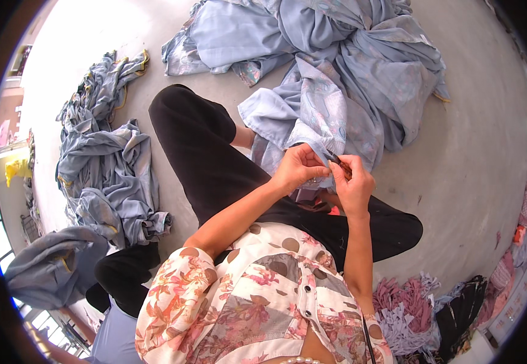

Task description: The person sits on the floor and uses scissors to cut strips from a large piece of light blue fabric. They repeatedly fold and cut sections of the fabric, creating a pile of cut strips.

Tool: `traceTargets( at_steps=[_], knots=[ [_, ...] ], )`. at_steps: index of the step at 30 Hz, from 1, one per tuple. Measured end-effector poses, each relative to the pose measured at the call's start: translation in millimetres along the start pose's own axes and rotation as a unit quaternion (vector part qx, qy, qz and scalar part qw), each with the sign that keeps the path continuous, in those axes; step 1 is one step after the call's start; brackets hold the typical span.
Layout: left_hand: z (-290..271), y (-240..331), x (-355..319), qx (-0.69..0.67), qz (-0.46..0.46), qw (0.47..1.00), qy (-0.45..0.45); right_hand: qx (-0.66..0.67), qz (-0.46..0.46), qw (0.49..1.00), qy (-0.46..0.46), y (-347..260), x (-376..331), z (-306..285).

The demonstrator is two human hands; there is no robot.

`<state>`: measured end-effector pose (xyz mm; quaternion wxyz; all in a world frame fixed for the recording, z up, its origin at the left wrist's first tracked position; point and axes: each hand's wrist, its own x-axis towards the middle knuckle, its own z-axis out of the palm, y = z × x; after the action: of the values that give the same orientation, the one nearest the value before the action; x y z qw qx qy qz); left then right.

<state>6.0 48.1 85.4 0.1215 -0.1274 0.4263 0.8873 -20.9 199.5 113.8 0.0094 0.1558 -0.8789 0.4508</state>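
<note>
Pale blue patterned cloth [323, 103] hangs together between my hands and the big heap in front of me. My left hand [300, 170] is closed in a pinch on the near edge of this cloth. Close beside it on the right, my right hand [354, 187] is curled round a small dark tool [334, 159]. The tool's narrow end points at the cloth edge by my left fingertips. Most of it is covered by my fingers, so its exact kind cannot be told. Both hands are above my crossed legs in black trousers [215, 155].
A large heap of blue-grey cloth [239, 36] lies ahead on the grey floor [457, 158]. At left, a long pile of similar cloth [118, 158] has yellow edging. Another person's dark-clothed knee [127, 270] is close at lower left. Pink and grey fabric strips [403, 309] lie lower right.
</note>
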Motion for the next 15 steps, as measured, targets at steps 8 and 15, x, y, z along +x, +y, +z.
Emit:
traceTargets(
  at_steps=[8,15],
  knots=[
    [-0.6,2.5,-0.1,0.010,-0.025,0.999,-0.019,0.089,0.090,0.991,0.042,4.2,-7.7,-2.4],
    [0.1,-3.7,-0.9,0.010,-0.010,1.000,-0.015,0.051,0.043,0.998,0.004,-2.4,-0.6,0.5]
  ],
)
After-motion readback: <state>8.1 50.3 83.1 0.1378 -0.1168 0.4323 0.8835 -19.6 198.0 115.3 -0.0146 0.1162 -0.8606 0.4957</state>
